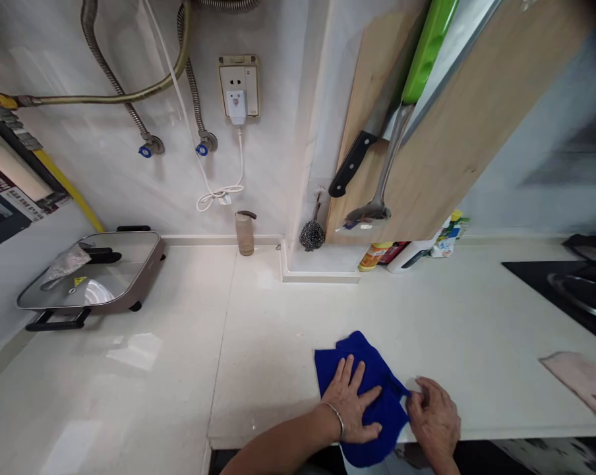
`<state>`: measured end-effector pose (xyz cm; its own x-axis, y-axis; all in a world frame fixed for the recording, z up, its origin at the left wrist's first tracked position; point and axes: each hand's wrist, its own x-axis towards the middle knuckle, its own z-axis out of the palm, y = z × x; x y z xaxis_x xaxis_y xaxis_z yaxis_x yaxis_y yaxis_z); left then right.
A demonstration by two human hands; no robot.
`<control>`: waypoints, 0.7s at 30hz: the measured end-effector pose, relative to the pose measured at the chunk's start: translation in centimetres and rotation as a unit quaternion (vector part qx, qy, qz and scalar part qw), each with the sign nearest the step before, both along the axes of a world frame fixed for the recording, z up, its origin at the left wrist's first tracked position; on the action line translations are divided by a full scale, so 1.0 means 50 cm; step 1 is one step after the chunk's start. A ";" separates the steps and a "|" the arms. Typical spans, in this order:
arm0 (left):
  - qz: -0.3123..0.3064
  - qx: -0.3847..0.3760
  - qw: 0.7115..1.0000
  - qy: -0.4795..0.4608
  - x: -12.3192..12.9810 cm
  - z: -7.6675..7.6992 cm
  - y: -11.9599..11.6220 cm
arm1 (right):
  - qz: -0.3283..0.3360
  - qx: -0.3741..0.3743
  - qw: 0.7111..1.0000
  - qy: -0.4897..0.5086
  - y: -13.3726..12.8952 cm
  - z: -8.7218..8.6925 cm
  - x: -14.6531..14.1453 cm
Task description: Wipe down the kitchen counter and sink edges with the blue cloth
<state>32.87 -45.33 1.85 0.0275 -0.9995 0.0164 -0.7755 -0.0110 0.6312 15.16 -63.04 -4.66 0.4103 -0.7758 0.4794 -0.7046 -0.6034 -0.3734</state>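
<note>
A dark blue cloth (377, 369) lies partly bunched on the white countertop (273, 330), its lower part over the front edge. My left hand (350, 402), with a bracelet at the wrist, rests flat on top of the cloth, fingers spread. Just to the right, my right hand (434, 415) has curled fingers and pinches the cloth's right corner between thumb and finger.
An electric pan with a glass lid (110, 270) sits at the left. By the wall stands a brown bottle (245, 234). Bottles (374, 256) are behind the hanging cutting board (456, 158). A stove (585, 290) and a pink cloth (579, 379) are at the right.
</note>
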 end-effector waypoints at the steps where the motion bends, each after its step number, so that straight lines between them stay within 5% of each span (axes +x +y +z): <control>1: -0.007 -0.006 1.000 0.002 -0.003 -0.002 -0.002 | 0.004 0.002 1.000 -0.002 0.000 0.001 0.000; 8: 0.013 -0.024 1.000 0.002 0.077 -0.007 0.046 | 0.007 0.018 1.000 0.000 -0.003 -0.002 -0.004; 12: 0.147 -0.031 0.986 -0.072 0.184 -0.007 0.109 | 0.007 0.035 0.999 0.006 -0.007 -0.009 -0.011; 16: 0.291 -0.040 0.941 -0.168 0.298 -0.004 0.184 | -0.007 0.045 0.999 0.009 -0.006 -0.012 -0.012; 21: 0.379 -0.020 0.903 -0.200 0.424 0.008 0.267 | 0.000 0.029 1.000 0.009 -0.008 -0.014 -0.010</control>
<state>54.09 -31.99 2.26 0.6881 -0.6938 0.2123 -0.7204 -0.6185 0.3137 14.64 -63.44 -5.35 0.4183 -0.8023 0.4258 -0.7117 -0.5808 -0.3952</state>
